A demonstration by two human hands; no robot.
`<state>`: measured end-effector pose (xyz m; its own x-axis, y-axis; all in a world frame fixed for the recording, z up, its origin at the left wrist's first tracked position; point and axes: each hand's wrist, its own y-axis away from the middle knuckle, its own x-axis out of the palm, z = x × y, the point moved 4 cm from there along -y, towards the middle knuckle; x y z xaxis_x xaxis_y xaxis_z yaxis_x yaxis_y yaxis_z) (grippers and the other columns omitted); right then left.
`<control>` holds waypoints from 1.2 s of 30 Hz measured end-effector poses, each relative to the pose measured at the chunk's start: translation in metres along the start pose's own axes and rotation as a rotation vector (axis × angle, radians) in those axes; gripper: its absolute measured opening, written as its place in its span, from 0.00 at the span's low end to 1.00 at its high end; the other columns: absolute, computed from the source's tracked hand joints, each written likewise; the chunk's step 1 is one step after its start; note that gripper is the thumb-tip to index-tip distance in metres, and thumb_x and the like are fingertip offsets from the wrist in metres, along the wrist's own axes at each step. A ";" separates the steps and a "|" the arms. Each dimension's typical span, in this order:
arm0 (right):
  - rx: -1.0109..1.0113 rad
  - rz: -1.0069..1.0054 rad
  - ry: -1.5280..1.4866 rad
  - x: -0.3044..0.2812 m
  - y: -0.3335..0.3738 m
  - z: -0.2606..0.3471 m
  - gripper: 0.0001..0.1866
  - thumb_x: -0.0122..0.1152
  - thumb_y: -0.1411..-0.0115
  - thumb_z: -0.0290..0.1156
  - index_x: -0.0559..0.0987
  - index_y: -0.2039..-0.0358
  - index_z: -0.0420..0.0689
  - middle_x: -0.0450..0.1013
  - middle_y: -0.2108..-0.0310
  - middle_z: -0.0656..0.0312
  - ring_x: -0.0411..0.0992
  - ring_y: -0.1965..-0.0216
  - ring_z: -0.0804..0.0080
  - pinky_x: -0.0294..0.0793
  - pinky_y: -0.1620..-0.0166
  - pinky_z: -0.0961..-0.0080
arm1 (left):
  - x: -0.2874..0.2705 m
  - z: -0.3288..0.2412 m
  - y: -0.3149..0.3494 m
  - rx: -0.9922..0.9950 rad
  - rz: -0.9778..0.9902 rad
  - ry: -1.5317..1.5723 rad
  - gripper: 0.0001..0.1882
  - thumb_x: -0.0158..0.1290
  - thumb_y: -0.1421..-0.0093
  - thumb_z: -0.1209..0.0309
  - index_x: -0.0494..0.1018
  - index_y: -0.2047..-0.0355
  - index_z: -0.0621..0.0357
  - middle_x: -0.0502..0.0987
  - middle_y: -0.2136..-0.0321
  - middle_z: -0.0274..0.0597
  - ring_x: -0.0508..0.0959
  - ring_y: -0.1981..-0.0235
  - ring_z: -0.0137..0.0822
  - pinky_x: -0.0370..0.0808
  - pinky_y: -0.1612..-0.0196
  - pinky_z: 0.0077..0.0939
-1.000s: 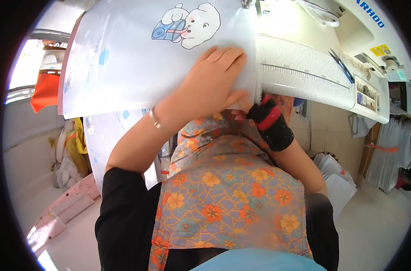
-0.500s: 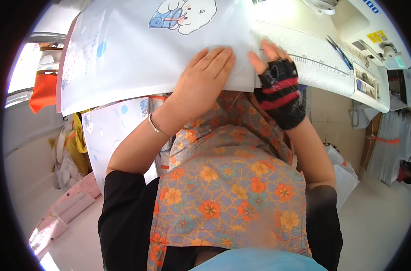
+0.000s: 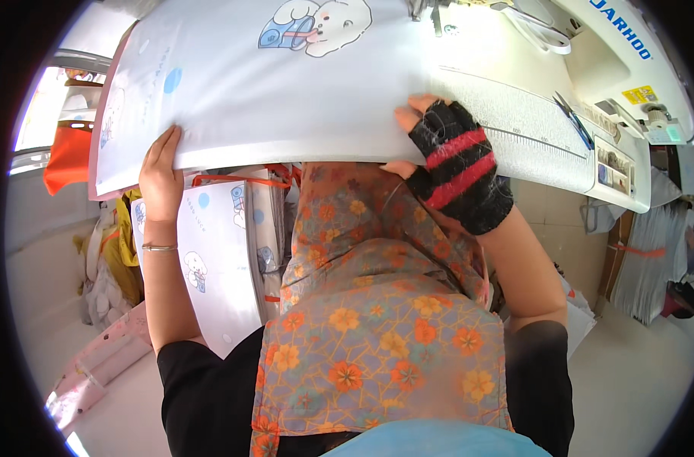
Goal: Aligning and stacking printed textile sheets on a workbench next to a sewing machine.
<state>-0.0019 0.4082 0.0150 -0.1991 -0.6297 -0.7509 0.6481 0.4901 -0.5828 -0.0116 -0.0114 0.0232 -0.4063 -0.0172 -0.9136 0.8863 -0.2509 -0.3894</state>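
Note:
A large white fabric sheet (image 3: 286,91) with a cartoon dog print and pale blue dots lies across the sewing table in front of me. My left hand (image 3: 160,175), with a thin bracelet on the wrist, grips the sheet's near edge toward the left corner. My right hand (image 3: 450,164), in a black fingerless glove with red stripes, pinches the same near edge further right, fingers on top and thumb underneath. The sheet is stretched flat between both hands.
A white sewing machine (image 3: 621,68) stands at the upper right, with scissors (image 3: 572,118) on the table beside it. A stack of printed fabric pieces (image 3: 217,259) hangs below the table at left. Bundled white sheets (image 3: 644,266) stand at right. An orange cloth (image 3: 69,156) lies far left.
My left hand slid from the middle of the sheet out to its left near edge. My right hand came up from below and took hold of the sheet's edge.

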 end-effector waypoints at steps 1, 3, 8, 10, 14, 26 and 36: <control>0.019 0.047 0.012 0.001 -0.002 -0.002 0.30 0.70 0.52 0.37 0.73 0.49 0.40 0.70 0.50 0.47 0.68 0.48 0.46 0.68 0.45 0.54 | 0.003 0.005 -0.004 0.017 0.008 -0.008 0.29 0.45 0.55 0.89 0.75 0.50 0.59 0.76 0.50 0.45 0.76 0.50 0.46 0.74 0.47 0.35; 0.040 0.098 0.029 0.004 -0.007 -0.007 0.32 0.71 0.51 0.42 0.73 0.48 0.40 0.69 0.49 0.46 0.68 0.47 0.45 0.67 0.43 0.53 | 0.008 0.008 -0.018 0.054 -0.012 -0.016 0.27 0.46 0.54 0.89 0.76 0.53 0.58 0.77 0.52 0.44 0.78 0.53 0.46 0.75 0.48 0.34; 0.059 0.110 0.103 0.014 -0.024 -0.024 0.33 0.70 0.49 0.45 0.72 0.47 0.40 0.66 0.44 0.45 0.65 0.43 0.45 0.65 0.41 0.53 | 0.016 0.014 -0.054 0.079 0.008 -0.017 0.25 0.47 0.52 0.87 0.77 0.54 0.56 0.77 0.52 0.42 0.78 0.53 0.44 0.75 0.49 0.33; 0.059 0.114 0.139 0.018 -0.031 -0.030 0.32 0.69 0.48 0.46 0.72 0.47 0.41 0.66 0.43 0.45 0.64 0.42 0.44 0.64 0.40 0.54 | 0.022 0.019 -0.065 0.083 0.036 -0.048 0.26 0.47 0.52 0.87 0.76 0.53 0.55 0.77 0.52 0.40 0.78 0.53 0.43 0.76 0.50 0.33; 0.077 0.168 0.188 0.021 -0.041 -0.044 0.32 0.66 0.45 0.46 0.71 0.45 0.42 0.64 0.41 0.45 0.63 0.40 0.46 0.63 0.39 0.55 | 0.029 0.022 -0.080 0.119 0.036 -0.106 0.25 0.48 0.51 0.84 0.76 0.52 0.54 0.78 0.52 0.39 0.78 0.55 0.43 0.76 0.51 0.33; 0.071 0.092 0.265 0.025 -0.055 -0.062 0.29 0.64 0.44 0.46 0.73 0.45 0.44 0.66 0.42 0.47 0.65 0.42 0.47 0.64 0.40 0.57 | -0.022 -0.043 -0.021 0.293 0.118 -0.176 0.19 0.49 0.49 0.81 0.75 0.56 0.60 0.77 0.65 0.42 0.78 0.66 0.42 0.76 0.62 0.34; 0.039 0.012 0.116 0.019 -0.051 -0.067 0.16 0.61 0.42 0.33 0.77 0.54 0.46 0.72 0.49 0.52 0.70 0.48 0.52 0.70 0.44 0.61 | -0.073 -0.180 0.058 0.376 0.417 0.367 0.19 0.52 0.52 0.73 0.74 0.57 0.62 0.75 0.68 0.39 0.76 0.69 0.37 0.73 0.67 0.30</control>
<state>-0.0878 0.4114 0.0097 -0.2735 -0.5487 -0.7900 0.6785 0.4721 -0.5629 0.1094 0.1498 0.0459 0.1146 0.1281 -0.9851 0.7880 -0.6156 0.0116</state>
